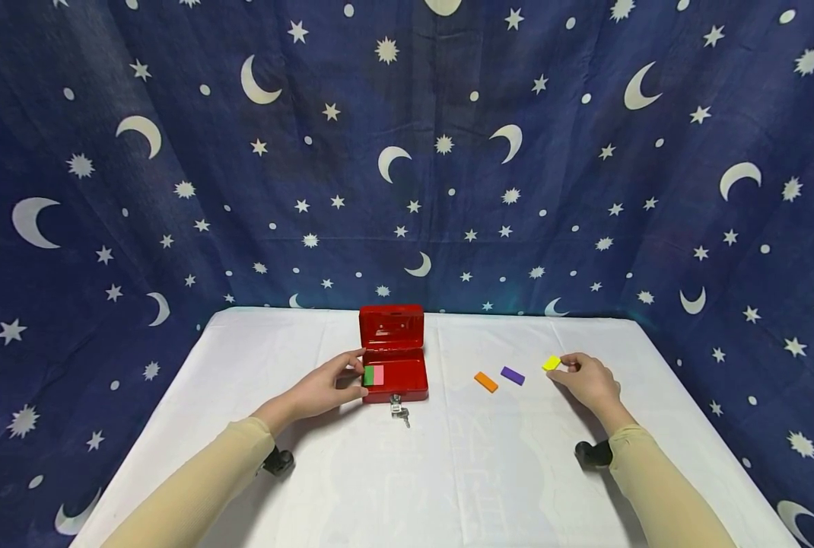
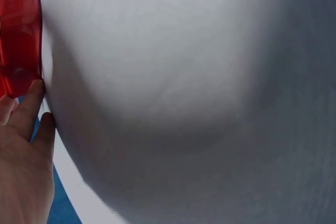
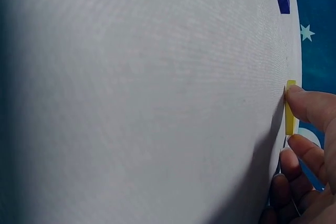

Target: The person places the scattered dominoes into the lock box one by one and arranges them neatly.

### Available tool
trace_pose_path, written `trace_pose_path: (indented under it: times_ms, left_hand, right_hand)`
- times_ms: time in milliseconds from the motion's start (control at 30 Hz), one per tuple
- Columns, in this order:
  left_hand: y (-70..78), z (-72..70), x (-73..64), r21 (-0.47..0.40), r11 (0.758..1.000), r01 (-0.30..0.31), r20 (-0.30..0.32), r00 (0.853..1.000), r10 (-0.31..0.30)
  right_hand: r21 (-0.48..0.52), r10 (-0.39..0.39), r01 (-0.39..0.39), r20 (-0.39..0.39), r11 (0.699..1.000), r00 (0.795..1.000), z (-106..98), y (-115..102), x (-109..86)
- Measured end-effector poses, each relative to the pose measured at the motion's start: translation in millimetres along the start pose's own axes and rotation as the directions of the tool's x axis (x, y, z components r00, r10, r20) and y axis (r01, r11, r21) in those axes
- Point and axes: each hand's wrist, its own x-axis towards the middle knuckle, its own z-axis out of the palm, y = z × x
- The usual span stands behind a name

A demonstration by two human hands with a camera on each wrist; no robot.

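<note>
A red metal cash box [image 1: 403,374] stands on the table with its lid [image 1: 391,327] raised at the back. Inside, at the left end, lie a green block [image 1: 369,376] and a pink block [image 1: 379,375] side by side. My left hand [image 1: 321,387] holds the box's left end, thumb near the front corner and index finger near the hinge; the left wrist view shows fingertips [image 2: 35,88] against its red wall. Far to the right, my right hand [image 1: 590,382] pinches a yellow block [image 1: 551,364] between thumb and finger, close over the cloth.
An orange block [image 1: 486,382] and a purple block [image 1: 513,375] lie between the box and my right hand. Keys [image 1: 402,415] hang from the lock at the box's front. White cloth covers the table [image 1: 448,479], and a dark blue star-and-moon curtain [image 1: 407,190] rises behind it.
</note>
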Motion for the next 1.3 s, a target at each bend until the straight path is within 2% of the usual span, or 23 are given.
trace_pose_path:
  times_ms: [400, 1300]
  left_hand:
    - [-0.8, 0.6, -0.2, -0.011, 1.0, 0.008, 0.007, 1.0, -0.008]
    - [-1.2, 1.2, -0.6, -0.009, 1.0, 0.008, -0.004, 1.0, -0.008]
  right_hand:
    - [0.007, 0.017, -0.017, -0.001, 1.0, 1.0, 0.6, -2.2, -2.1]
    - [-0.049, -0.002, 0.001, -0.018, 0.999, 1.0, 2.3, -3.3, -0.4]
